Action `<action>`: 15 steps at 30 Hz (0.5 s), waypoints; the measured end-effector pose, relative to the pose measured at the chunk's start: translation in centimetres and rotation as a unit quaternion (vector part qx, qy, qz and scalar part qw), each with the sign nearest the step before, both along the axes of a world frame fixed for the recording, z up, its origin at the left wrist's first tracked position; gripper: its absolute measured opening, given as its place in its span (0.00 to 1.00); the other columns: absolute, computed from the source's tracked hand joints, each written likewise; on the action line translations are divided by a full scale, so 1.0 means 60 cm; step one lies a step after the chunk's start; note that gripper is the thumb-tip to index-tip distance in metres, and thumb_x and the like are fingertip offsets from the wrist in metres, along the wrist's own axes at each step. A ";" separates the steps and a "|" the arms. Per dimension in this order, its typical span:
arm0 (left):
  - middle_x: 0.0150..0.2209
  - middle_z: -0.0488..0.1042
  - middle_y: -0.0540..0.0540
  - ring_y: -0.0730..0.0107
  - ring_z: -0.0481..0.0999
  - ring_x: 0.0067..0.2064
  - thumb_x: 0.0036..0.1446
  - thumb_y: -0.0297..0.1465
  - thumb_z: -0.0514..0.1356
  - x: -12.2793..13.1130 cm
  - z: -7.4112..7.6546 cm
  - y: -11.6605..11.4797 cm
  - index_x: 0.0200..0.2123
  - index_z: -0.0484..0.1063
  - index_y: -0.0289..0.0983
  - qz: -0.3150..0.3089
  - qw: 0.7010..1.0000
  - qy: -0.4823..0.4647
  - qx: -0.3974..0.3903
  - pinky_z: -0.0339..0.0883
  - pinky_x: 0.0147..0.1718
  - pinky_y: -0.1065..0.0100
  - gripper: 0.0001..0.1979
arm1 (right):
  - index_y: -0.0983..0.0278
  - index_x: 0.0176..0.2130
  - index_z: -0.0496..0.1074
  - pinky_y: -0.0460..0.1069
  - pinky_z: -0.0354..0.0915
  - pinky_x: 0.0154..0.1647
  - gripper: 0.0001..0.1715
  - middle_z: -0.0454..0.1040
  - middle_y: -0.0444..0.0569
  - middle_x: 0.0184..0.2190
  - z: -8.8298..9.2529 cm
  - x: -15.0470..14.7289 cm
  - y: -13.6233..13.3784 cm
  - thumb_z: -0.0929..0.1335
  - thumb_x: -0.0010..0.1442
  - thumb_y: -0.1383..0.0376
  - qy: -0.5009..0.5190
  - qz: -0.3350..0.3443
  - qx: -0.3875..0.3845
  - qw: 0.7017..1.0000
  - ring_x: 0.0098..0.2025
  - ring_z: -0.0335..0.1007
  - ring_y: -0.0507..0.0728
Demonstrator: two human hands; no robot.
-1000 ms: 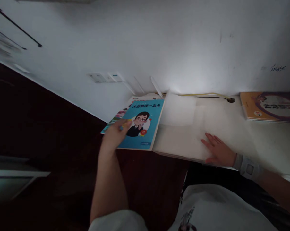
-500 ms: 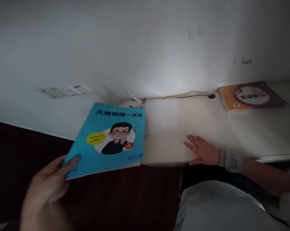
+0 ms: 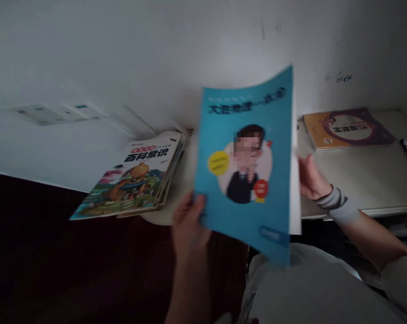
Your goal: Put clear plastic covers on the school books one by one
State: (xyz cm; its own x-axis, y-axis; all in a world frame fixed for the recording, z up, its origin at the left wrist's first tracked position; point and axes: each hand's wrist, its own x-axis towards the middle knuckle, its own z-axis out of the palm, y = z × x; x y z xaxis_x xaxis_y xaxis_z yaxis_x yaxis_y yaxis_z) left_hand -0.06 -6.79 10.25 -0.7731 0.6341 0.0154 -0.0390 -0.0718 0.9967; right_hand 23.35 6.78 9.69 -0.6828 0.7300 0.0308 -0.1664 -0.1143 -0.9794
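Observation:
A blue book with a cartoon figure on its cover is held up in front of me, tilted and blurred by motion. My left hand grips its lower left edge, thumb on the cover. My right hand, with a grey band at the wrist, is at the book's right edge, partly hidden behind it; its fingers curl toward the pages.
A stack of books with a colourful illustrated cover lies at the left end of the white desk. An orange and purple book lies at the back right. A white wall stands behind. Dark floor is at the left.
The blue book has been lifted off the stack at the left and swung up and right in front of me. My right hand left the desk and came to the book's right edge.

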 end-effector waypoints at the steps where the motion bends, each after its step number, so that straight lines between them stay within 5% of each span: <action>1: 0.32 0.79 0.48 0.68 0.76 0.29 0.40 0.44 0.68 0.028 -0.021 0.009 0.37 0.76 0.39 -0.063 0.998 -0.024 -0.016 0.74 0.31 0.65 0.21 | 0.60 0.63 0.54 0.58 0.69 0.50 0.51 0.72 0.54 0.52 0.003 0.019 0.002 0.47 0.55 0.32 -0.008 -0.037 -0.027 0.999 0.53 0.70 0.62; 5: 0.42 0.78 0.44 0.64 0.77 0.39 0.55 0.44 0.58 0.102 -0.083 0.021 0.48 0.72 0.39 -0.208 0.974 0.055 -0.074 0.72 0.40 0.64 0.21 | 0.61 0.55 0.65 0.59 0.69 0.51 0.39 0.75 0.52 0.50 -0.014 0.092 0.010 0.66 0.52 0.43 -0.066 -0.170 -0.116 0.976 0.52 0.71 0.65; 8: 0.44 0.77 0.43 0.63 0.77 0.41 0.60 0.42 0.53 0.121 -0.109 0.025 0.52 0.70 0.40 -0.270 0.939 0.174 -0.121 0.71 0.42 0.62 0.20 | 0.61 0.50 0.70 0.61 0.71 0.47 0.31 0.78 0.52 0.45 -0.040 0.134 0.028 0.73 0.45 0.57 -0.120 -0.181 -0.139 0.966 0.47 0.74 0.67; 15: 0.39 0.78 0.39 0.55 0.73 0.46 0.61 0.37 0.52 0.124 -0.142 0.045 0.47 0.73 0.37 -0.255 0.836 0.455 -0.169 0.65 0.49 0.50 0.16 | 0.62 0.45 0.72 0.62 0.71 0.46 0.23 0.80 0.48 0.38 -0.072 0.154 0.074 0.70 0.47 0.62 -0.142 -0.130 -0.164 0.968 0.40 0.77 0.64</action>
State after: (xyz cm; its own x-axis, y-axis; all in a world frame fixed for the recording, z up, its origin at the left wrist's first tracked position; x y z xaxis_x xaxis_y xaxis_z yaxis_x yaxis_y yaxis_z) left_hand 7.40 -4.12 1.73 -0.1664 0.9649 0.2031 0.8071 0.0150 0.5902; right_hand 32.57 11.21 5.36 -0.4222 0.8170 -0.3928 0.0397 -0.4163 -0.9084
